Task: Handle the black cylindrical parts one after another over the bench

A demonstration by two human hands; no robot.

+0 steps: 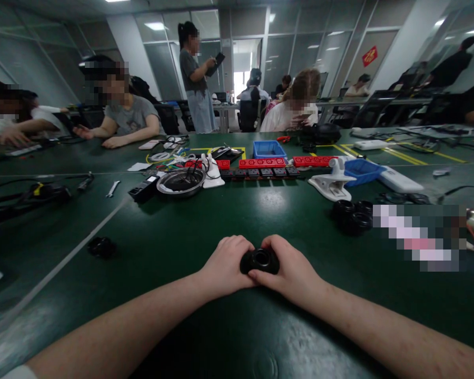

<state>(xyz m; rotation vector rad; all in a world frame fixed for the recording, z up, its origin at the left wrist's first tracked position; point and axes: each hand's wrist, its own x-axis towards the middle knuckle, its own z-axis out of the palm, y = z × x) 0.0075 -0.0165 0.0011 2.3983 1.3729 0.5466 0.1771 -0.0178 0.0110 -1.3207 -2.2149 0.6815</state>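
My left hand (pixel 225 266) and my right hand (pixel 290 268) meet over the dark green table (pixel 237 221). Both are closed around a small black ring-shaped part (pixel 259 260) with a round hole on top. The part sits between my fingers, just above or on the table surface; I cannot tell which. Several similar black ring parts (pixel 351 216) lie in a cluster to the right, beyond my right hand. One more black ring part (pixel 101 246) lies alone on the left.
Red power strips (pixel 263 163), a blue bin (pixel 269 149), a round metal dish (pixel 180 182), a white clamp (pixel 332 184) and cables lie across the table's far half. Several people sit or stand at the far side and left.
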